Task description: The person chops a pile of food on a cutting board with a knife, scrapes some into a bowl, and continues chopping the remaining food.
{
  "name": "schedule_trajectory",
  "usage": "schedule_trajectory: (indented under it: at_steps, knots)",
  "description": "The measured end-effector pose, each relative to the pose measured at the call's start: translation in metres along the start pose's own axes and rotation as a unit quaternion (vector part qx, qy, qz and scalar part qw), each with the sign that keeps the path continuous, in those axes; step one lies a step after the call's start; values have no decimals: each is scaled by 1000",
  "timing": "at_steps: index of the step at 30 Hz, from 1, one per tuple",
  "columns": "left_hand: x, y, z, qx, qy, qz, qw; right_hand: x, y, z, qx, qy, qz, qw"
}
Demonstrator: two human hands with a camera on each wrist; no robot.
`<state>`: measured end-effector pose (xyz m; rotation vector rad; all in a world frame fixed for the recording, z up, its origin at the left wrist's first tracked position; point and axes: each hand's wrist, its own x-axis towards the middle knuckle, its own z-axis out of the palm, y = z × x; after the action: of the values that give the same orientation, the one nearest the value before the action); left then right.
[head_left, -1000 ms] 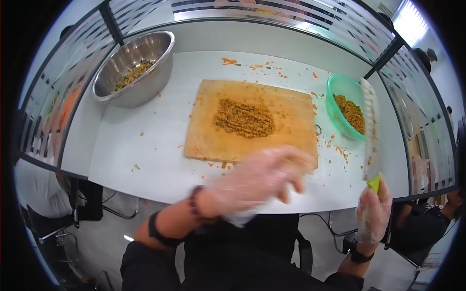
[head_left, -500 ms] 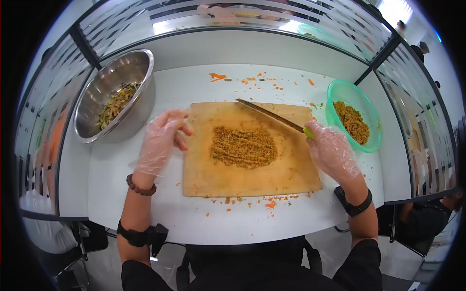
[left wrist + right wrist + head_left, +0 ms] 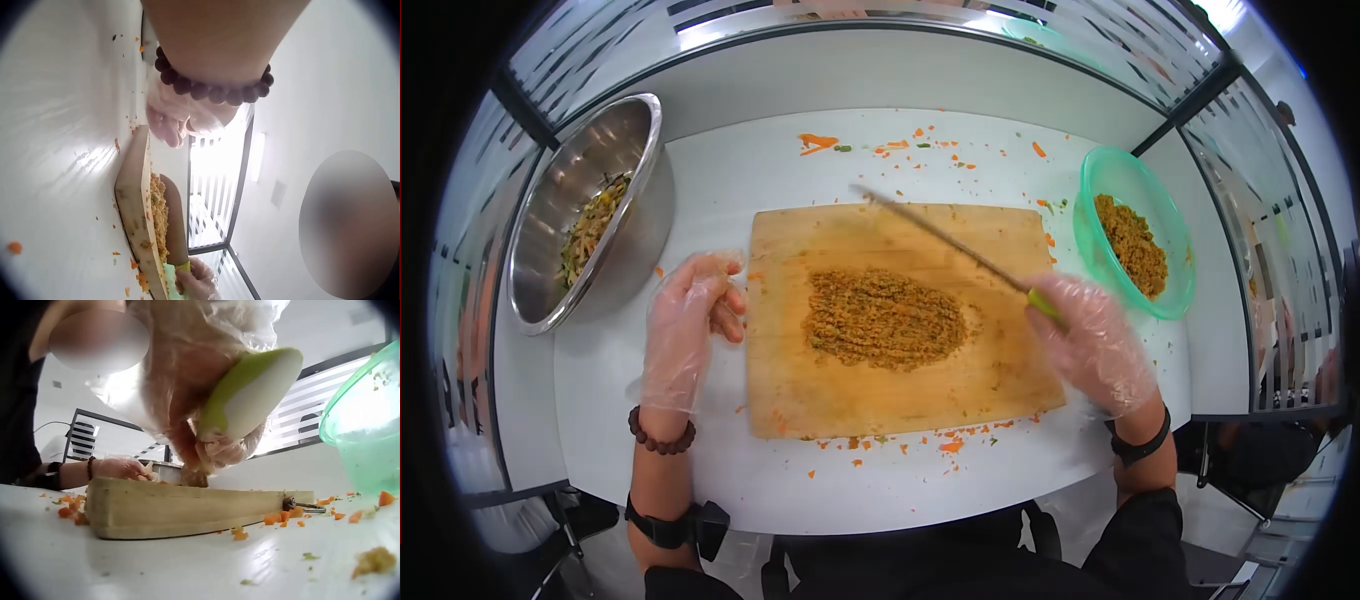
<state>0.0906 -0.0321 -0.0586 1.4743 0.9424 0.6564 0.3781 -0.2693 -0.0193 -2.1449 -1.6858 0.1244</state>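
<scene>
My gloved right hand (image 3: 1095, 345) grips a kitchen knife (image 3: 940, 238) by its green and white handle (image 3: 256, 394). The blade slants over the far right part of the wooden cutting board (image 3: 820, 405), edge down. Finely minced orange-brown food (image 3: 885, 320) lies flattened in the board's middle, with ridges across it. At the board's left edge, my gloved left hand (image 3: 683, 325) hovers with loosely bent fingers and nothing in them. The left wrist view shows the broad blade (image 3: 175, 209) behind the mince.
A steel bowl (image 3: 645, 215) of chopped vegetables stands tilted at the left. On the right is a green plastic bowl (image 3: 1155, 185) with more mince. Carrot bits (image 3: 820, 143) litter the white table (image 3: 730, 180). Partition panels (image 3: 800, 80) enclose the back and sides.
My right hand has brought the knife from upright beside the green bowl to over the board. My left hand has moved from the board's near side to its left edge.
</scene>
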Motion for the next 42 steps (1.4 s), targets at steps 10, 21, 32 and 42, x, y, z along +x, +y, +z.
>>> schedule_trajectory:
  at_steps: [10, 21, 32, 42]
  knots:
    - [-15, -2, 14, 2, -45, 12, 999, 5, 1, 0, -27, -114, -8, 993]
    - [-14, -2, 8, -26, -19, 58, 998, 22, 4, 14, -40, 16, -38, 998]
    - [-9, -5, 3, -69, 6, 78, 995, 55, 8, 19, -93, -34, -138, 985]
    - [-9, -2, 1, -80, 27, 101, 991, 55, -5, 18, -119, -47, -161, 979]
